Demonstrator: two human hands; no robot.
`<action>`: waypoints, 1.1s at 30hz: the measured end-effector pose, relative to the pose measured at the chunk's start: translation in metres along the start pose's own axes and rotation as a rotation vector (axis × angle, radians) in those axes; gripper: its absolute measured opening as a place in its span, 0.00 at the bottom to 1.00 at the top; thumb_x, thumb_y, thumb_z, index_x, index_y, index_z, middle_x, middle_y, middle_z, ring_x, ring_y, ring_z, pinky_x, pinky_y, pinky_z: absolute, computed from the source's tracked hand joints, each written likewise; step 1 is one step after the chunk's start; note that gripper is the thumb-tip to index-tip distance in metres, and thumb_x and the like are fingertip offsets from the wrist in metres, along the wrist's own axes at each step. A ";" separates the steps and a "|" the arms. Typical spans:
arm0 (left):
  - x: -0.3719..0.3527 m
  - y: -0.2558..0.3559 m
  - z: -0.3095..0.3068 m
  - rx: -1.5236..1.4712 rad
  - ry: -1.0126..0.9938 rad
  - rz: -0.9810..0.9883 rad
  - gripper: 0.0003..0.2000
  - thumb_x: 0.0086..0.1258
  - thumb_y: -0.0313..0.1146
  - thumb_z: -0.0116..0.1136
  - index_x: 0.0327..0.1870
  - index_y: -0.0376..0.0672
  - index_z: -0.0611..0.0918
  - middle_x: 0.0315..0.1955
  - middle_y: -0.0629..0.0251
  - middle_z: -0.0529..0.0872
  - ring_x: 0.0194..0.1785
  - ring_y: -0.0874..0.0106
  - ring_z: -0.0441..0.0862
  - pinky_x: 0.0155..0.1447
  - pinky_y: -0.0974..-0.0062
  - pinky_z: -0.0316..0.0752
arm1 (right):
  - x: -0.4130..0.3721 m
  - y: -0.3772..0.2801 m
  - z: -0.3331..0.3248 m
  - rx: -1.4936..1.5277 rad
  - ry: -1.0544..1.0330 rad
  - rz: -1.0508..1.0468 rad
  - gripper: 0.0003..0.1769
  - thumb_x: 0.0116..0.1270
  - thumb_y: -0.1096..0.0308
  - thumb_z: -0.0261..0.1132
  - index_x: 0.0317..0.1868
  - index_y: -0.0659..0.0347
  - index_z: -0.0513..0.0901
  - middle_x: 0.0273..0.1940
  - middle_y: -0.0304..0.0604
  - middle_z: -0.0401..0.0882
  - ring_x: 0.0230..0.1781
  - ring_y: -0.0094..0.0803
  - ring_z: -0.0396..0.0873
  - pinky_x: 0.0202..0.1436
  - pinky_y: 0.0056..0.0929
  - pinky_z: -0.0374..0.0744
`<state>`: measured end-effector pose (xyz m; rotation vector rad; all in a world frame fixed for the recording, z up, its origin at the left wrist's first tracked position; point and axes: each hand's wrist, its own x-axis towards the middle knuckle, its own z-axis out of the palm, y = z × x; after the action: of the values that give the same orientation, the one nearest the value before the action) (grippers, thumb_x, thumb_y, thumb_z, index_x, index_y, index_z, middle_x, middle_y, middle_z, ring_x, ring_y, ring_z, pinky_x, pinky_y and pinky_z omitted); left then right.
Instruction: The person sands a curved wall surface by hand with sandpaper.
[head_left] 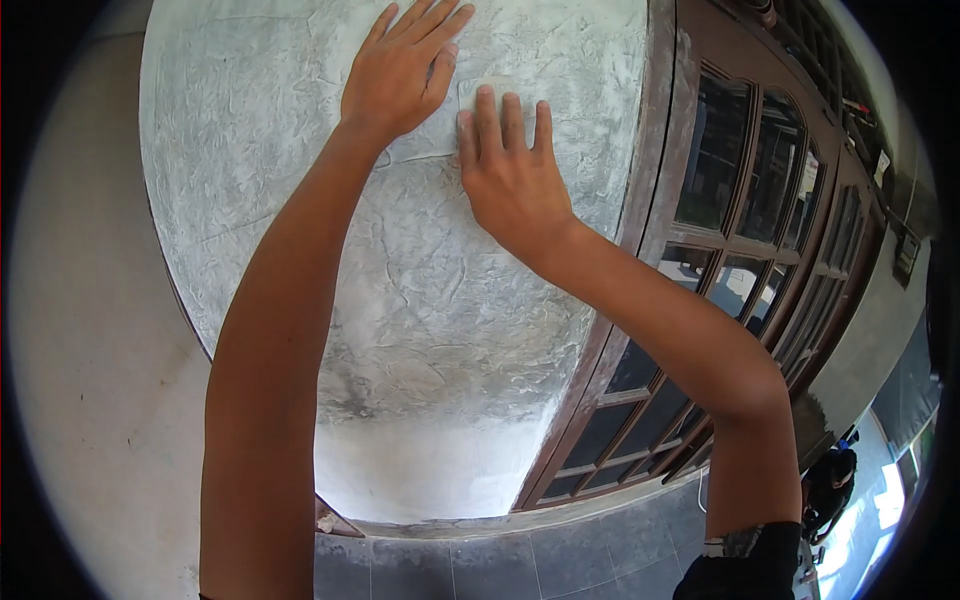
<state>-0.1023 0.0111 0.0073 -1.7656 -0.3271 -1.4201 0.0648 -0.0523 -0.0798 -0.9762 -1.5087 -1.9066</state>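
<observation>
A rough, grey-white plastered wall panel point(270, 130) fills the middle of the head view, with trowel-like ridges and cracks across it. High on it, my left hand point(395, 85) lies flat with its fingers spread. Lower and to the right, my right hand point(515, 180) is also laid on the surface, fingers stretched and apart, pointing up. Under its fingertips shows a pale, thin, straight-edged patch point(492, 86); I cannot tell whether it is a loose sheet or part of the plaster.
Right of the panel stands a brown wooden frame point(655, 130) with glass-paned doors point(765, 165). A plain beige wall point(90, 300) is at the left. Dark floor tiles point(490, 565) run along the bottom. Far right, a person in dark clothing point(828, 490) is low down.
</observation>
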 end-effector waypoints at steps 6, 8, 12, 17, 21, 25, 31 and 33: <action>0.003 0.001 -0.003 -0.020 0.017 0.025 0.24 0.77 0.30 0.47 0.72 0.36 0.76 0.75 0.50 0.74 0.81 0.53 0.66 0.83 0.49 0.57 | 0.091 0.097 0.032 -0.147 0.000 0.344 0.25 0.84 0.62 0.50 0.71 0.71 0.74 0.73 0.63 0.71 0.71 0.53 0.73 0.74 0.61 0.70; 0.003 -0.001 -0.002 -0.045 0.017 0.021 0.24 0.77 0.31 0.48 0.72 0.36 0.77 0.75 0.50 0.74 0.81 0.53 0.66 0.83 0.49 0.57 | 0.063 0.062 0.006 -0.057 -0.038 0.147 0.23 0.76 0.63 0.61 0.63 0.70 0.82 0.65 0.65 0.79 0.63 0.60 0.80 0.73 0.64 0.71; -0.002 -0.004 0.003 -0.060 0.033 0.023 0.24 0.77 0.32 0.49 0.72 0.36 0.77 0.75 0.51 0.75 0.80 0.54 0.66 0.83 0.50 0.56 | 0.005 0.001 -0.001 -0.048 -0.049 -0.032 0.25 0.75 0.60 0.62 0.64 0.69 0.83 0.70 0.66 0.76 0.70 0.61 0.76 0.75 0.69 0.67; 0.002 -0.002 0.001 -0.072 0.054 0.022 0.24 0.76 0.33 0.49 0.71 0.36 0.78 0.75 0.52 0.75 0.81 0.55 0.66 0.84 0.51 0.56 | 0.083 0.074 0.016 0.072 0.021 0.261 0.22 0.81 0.61 0.56 0.65 0.67 0.79 0.68 0.60 0.75 0.71 0.56 0.74 0.71 0.67 0.72; 0.000 -0.004 0.004 -0.082 0.046 -0.001 0.24 0.77 0.35 0.49 0.71 0.36 0.78 0.75 0.53 0.75 0.81 0.56 0.66 0.84 0.52 0.55 | 0.024 -0.002 0.001 -0.007 -0.073 0.122 0.26 0.78 0.62 0.58 0.69 0.71 0.77 0.72 0.66 0.71 0.71 0.62 0.72 0.73 0.62 0.71; 0.000 -0.005 0.005 -0.094 0.050 -0.021 0.24 0.76 0.35 0.49 0.70 0.36 0.79 0.75 0.53 0.75 0.81 0.58 0.66 0.85 0.53 0.54 | 0.041 0.030 0.005 0.028 0.031 0.181 0.24 0.79 0.62 0.58 0.70 0.64 0.76 0.70 0.60 0.74 0.72 0.55 0.73 0.72 0.74 0.68; -0.004 -0.008 0.020 0.147 0.182 0.027 0.22 0.80 0.43 0.48 0.71 0.53 0.82 0.74 0.71 0.79 0.79 0.72 0.71 0.85 0.62 0.57 | 0.065 0.043 0.004 0.087 -0.034 0.211 0.23 0.77 0.64 0.59 0.65 0.71 0.78 0.66 0.62 0.75 0.69 0.58 0.75 0.71 0.67 0.72; -0.001 -0.003 0.005 0.022 0.115 0.010 0.23 0.78 0.39 0.49 0.70 0.44 0.81 0.74 0.62 0.77 0.80 0.64 0.68 0.85 0.57 0.55 | 0.015 -0.009 -0.008 -0.091 -0.144 0.027 0.26 0.73 0.66 0.60 0.66 0.74 0.79 0.70 0.69 0.71 0.69 0.65 0.74 0.73 0.64 0.71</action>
<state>-0.1007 0.0170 0.0072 -1.6581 -0.2720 -1.4981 0.0470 -0.0570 -0.0741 -1.1919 -1.4905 -1.9361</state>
